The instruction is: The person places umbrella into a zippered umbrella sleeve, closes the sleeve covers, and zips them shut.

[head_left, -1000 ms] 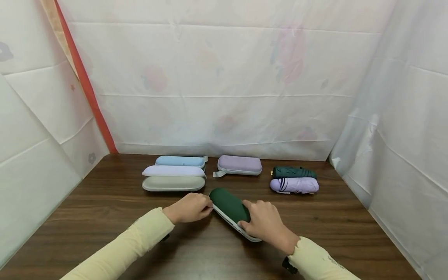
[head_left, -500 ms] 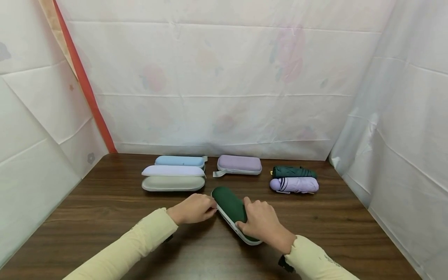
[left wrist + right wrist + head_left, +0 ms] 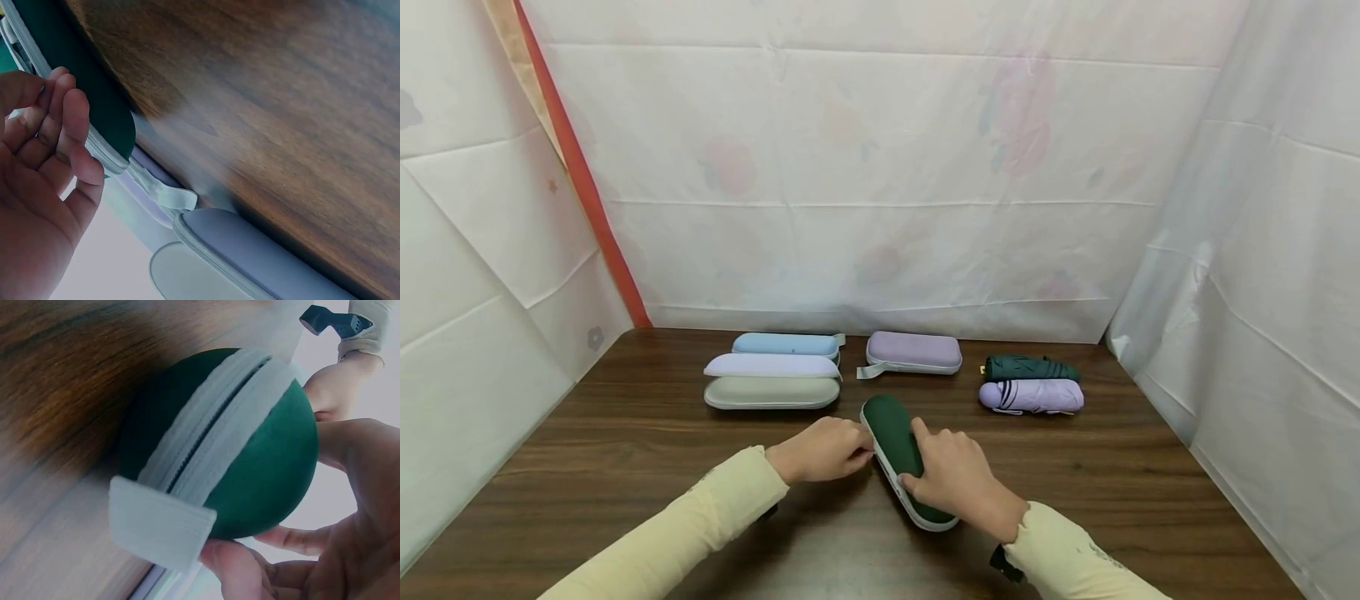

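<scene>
A dark green zip case (image 3: 891, 433) with light grey zip tape lies slantwise on the table between both hands. My right hand (image 3: 955, 471) grips its near half from the right, thumb on the near side. In the right wrist view, a grey fabric tab (image 3: 161, 522) hangs across the end of the case beside the zip. At the case's left side, my left hand (image 3: 827, 450) pinches thumb against forefinger at the zip. In the left wrist view, those fingertips (image 3: 45, 87) almost hide the zip pull, and the zip tape parts in a gap beyond them.
Behind the left hand lie a lavender and grey case (image 3: 771, 364) and a light blue case (image 3: 785, 344). A purple case (image 3: 917, 350) with a grey strap is at the back middle. Folded umbrellas, dark green (image 3: 1030, 368) and lilac (image 3: 1041, 396), lie at the right on the wooden table (image 3: 1120, 483).
The green case has turned a little, its far end swinging right and its near end left. My left hand has shifted slightly right with it; the right hand keeps its grip.
</scene>
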Demonstrator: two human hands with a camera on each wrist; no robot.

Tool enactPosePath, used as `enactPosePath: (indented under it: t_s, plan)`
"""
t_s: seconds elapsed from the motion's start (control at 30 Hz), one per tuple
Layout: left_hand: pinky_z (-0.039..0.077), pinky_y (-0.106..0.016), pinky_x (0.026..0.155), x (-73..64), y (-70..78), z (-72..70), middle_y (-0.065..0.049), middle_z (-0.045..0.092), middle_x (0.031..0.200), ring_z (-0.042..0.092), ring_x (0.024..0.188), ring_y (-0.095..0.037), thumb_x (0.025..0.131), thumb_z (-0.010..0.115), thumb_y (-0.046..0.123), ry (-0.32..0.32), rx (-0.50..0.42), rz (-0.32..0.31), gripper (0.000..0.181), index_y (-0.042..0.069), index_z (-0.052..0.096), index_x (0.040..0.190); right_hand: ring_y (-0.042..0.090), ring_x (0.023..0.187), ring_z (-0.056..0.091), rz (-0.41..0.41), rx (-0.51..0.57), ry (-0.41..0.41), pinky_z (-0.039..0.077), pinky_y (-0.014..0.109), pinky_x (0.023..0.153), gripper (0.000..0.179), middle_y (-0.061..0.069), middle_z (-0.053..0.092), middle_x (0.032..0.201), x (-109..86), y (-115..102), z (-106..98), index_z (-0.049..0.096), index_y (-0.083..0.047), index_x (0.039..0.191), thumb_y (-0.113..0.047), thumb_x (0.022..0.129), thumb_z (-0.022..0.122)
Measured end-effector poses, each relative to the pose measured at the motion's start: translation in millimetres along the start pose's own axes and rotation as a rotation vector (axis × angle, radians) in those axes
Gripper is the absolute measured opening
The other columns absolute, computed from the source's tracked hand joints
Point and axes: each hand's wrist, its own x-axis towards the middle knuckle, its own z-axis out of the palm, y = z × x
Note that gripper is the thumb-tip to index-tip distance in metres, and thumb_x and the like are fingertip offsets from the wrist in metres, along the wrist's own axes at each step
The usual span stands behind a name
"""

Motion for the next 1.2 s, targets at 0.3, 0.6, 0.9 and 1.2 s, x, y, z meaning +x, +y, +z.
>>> enactPosePath:
  t_s: [0.3,0.6,0.9,1.2]
  plan:
    - [0.035,-0.018,0.052,-1.1,-3.5,1.0,0.012,0.045,0.062,0.038,0.055,-0.001,0.086,0.064,0.006,-0.008,0.004,0.013,0.023,0.017,0.058,0.066,0.015,0.069,0.059,-0.165,0.032,-0.115,0.046,0.033,0.056,0.036,0.002,0.062,0.086,9.5,23,-15,0.054,-0.016,0.127,-0.035,0.096,0.056]
    - [0.043,-0.019,0.058,-4.2,-4.1,3.2,0.009,0.060,0.072,0.049,0.061,0.000,0.089,0.063,0.009,-0.054,-0.003,0.001,0.012,0.015,0.068,0.079,0.021,0.137,0.032,-0.729,-0.143,-0.173,0.046,0.029,0.090,0.075,0.000,0.037,0.149,32.1,38,-19,0.058,-0.027,0.132,0.023,0.076,0.064]
    - [0.044,-0.020,0.059,-5.1,-2.8,6.1,0.008,0.060,0.073,0.049,0.063,0.000,0.088,0.064,0.009,-0.056,0.000,-0.010,0.011,0.015,0.067,0.079,0.021,0.131,0.041,-0.767,-0.310,-0.196,0.037,0.031,0.102,0.057,-0.001,0.049,0.139,41.2,26,-28,0.065,-0.030,0.125,0.005,0.079,0.072]
    - [0.044,-0.019,0.058,-4.3,-0.1,7.5,0.008,0.057,0.070,0.049,0.060,-0.001,0.088,0.065,0.009,-0.067,-0.024,-0.014,0.010,0.014,0.068,0.080,0.014,0.116,0.051,-0.759,-0.388,-0.163,0.046,0.026,0.089,0.062,-0.003,0.057,0.128,44.5,18,-30,0.067,-0.033,0.121,-0.006,0.068,0.086]
